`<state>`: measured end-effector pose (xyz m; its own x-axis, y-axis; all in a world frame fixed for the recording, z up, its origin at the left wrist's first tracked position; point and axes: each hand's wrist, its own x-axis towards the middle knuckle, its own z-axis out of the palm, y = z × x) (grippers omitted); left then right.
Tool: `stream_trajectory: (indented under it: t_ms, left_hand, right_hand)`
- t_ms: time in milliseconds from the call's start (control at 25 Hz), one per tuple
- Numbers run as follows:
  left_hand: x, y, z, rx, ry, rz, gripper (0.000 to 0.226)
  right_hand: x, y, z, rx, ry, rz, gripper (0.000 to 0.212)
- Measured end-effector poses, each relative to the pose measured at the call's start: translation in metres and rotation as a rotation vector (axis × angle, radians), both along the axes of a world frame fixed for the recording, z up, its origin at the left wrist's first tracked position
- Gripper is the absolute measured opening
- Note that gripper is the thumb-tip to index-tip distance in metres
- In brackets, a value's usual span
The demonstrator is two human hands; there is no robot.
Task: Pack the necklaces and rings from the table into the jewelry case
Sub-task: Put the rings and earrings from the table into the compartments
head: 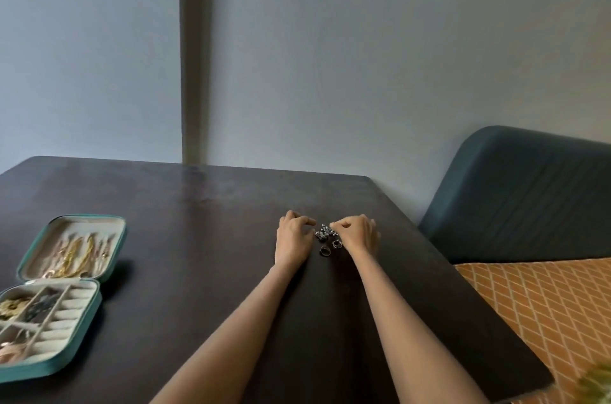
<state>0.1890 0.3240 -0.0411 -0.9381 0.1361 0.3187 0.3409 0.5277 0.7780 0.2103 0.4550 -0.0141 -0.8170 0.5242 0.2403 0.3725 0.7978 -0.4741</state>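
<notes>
Nearest, jewelry case (99, 311) open flat on counter (198, 238), near left; compartments hold gold chains. Farther, two rings (330, 247) on counter between hands. Left hand (295, 238) and right hand (358, 235) curled beside beaded cluster (325, 231); whether they pinch it, cannot tell.

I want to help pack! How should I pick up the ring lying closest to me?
Pinch the nearest ring by its thin band, coming straight down from above. It lies flat on the table, clear of both hands, so nothing can slip underneath it.
</notes>
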Motion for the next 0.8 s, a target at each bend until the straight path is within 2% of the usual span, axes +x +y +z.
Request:
stream_trajectory:
  t_ms: [200, 280, 320, 440, 560, 680, 800]
  left_hand:
    - [0.000, 0.000, -0.001, -0.001, 0.011, -0.016, 0.026]
    - [0.001, -0.001, 0.000, 0.015, 0.004, -0.026, 0.025]
    - [0.001, -0.001, 0.002, 0.035, 0.000, -0.031, 0.025]
    - [0.002, -0.003, 0.004, 0.164, -0.027, -0.061, 0.024]
    - [0.002, -0.008, 0.004, 0.357, -0.023, -0.072, 0.021]
    - [0.003, -0.011, 0.007, 0.535, -0.051, -0.056, 0.015]
    - [0.006, -0.017, 0.011, 0.733, -0.142, -0.128, 0.012]
  right_hand:
    - [-0.004, 0.000, 0.001, 0.036, -0.052, 0.065, 0.015]
    - [-0.005, -0.004, 0.001, -0.009, -0.037, 0.067, 0.016]
    - [-0.006, -0.006, 0.002, -0.098, 0.016, 0.062, 0.015]
    - [-0.006, -0.009, 0.020, -0.587, 0.227, 0.105, 0.015]
    - [-0.002, -0.010, 0.038, -0.891, 0.244, 0.191, 0.011]
    - [0.003, -0.015, 0.050, -1.018, 0.240, 0.298, 0.013]
    - [0.009, -0.023, 0.057, -1.018, 0.167, 0.345, 0.010]
